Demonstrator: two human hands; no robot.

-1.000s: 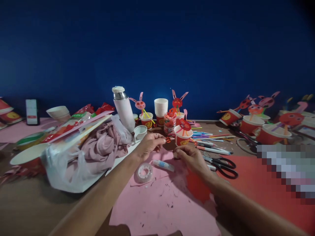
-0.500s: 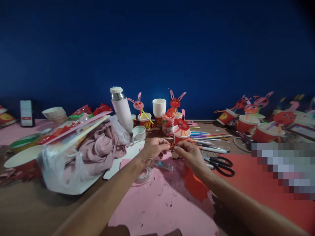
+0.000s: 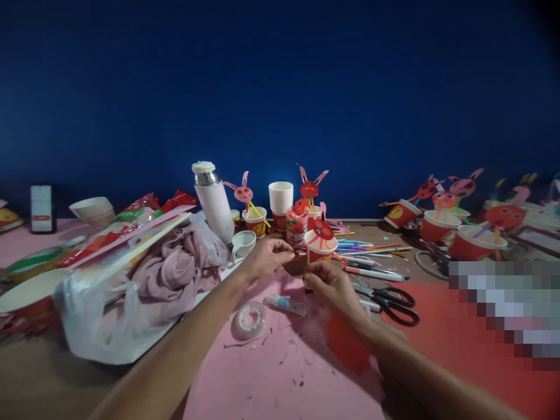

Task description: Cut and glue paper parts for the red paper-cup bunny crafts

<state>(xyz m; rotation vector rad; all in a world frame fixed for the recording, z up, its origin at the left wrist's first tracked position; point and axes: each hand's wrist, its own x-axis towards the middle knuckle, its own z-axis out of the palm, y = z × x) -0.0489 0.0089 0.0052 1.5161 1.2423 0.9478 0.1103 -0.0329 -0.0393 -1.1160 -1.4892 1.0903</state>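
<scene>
My left hand (image 3: pixel 266 258) is closed in a pinch, with a small dark red paper piece (image 3: pixel 297 255) showing at its fingertips. A short way to the right, my right hand (image 3: pixel 328 283) is also pinched; whatever is between its fingers is too small to make out. Just behind them stands a red and white paper cup (image 3: pixel 321 248) holding a red paper face (image 3: pixel 324 230) on straws. Below the hands, a roll of clear tape (image 3: pixel 250 319) and a small glue tube (image 3: pixel 286 305) lie on pink paper (image 3: pixel 262 379).
Black-handled scissors (image 3: pixel 394 306), pens (image 3: pixel 374 273) and red paper (image 3: pixel 464 338) lie to the right. Several cups with paper animals (image 3: pixel 441 224) stand farther right. At left are a plastic bag (image 3: pixel 100 321), a pinkish cloth (image 3: pixel 168 265) and a white thermos (image 3: pixel 214 204).
My hands have moved apart; both were pinching one small red, black-striped piece between them. The right hand has dropped lower and nearer. The tape roll is now uncovered.
</scene>
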